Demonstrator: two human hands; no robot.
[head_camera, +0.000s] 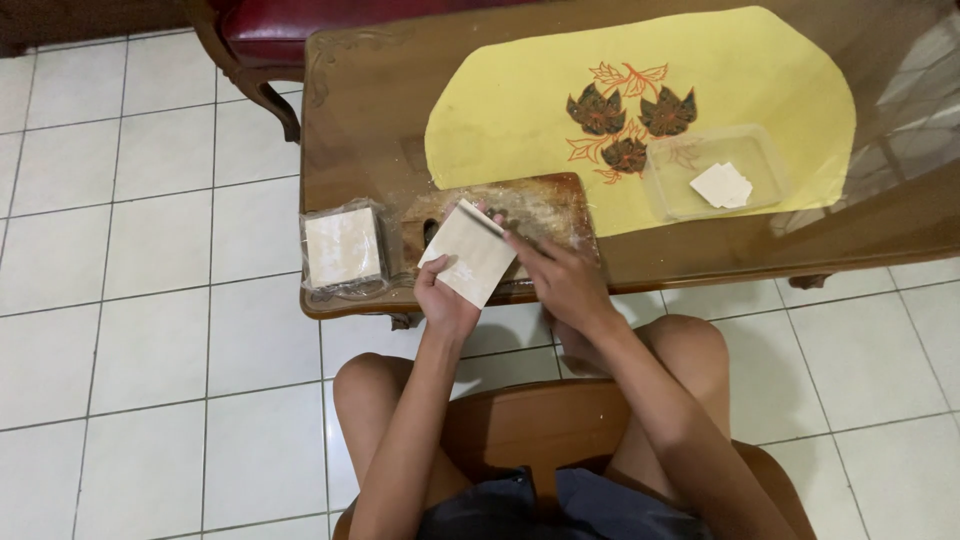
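Table (360, 110) front edge runs just ahead of the knees, with a floured wooden board (540, 205) at that edge, a plastic-wrapped stack of wrappers (343, 247) just beside it on the left, and a clear tray (715, 170) holding a few wrappers well apart on the yellow mat (500, 110); bare tabletop lies between tray and board. Square dough sheet (468, 252) sits tilted over the board's near edge, partly past the table rim. Left hand (443, 298) pinches its lower corner with closed fingers, while right hand (560, 275) touches its upper right edge, fingers curled; whether it grips cannot be told.
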